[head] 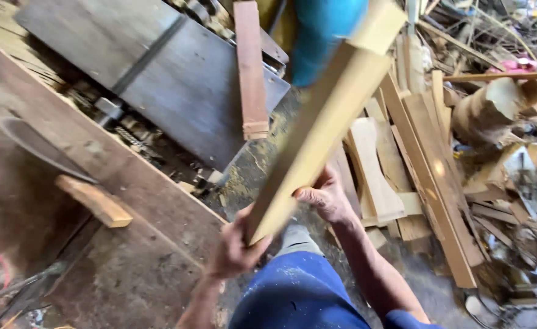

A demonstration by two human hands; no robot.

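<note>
Sawdust and offcuts cover the workshop floor (262, 164) below us, with a grey steel machine table (177, 79) at upper left and a heap of scrap boards (427, 158) at right. From our head view, we hold a long pale plank (323, 128) slanting up and away. Our left hand (235, 247) wraps closed around its near end; our right hand (326, 195) grips its right edge just above. A short wood block (95, 201) lies on the brown bench (128, 176) at left.
</note>
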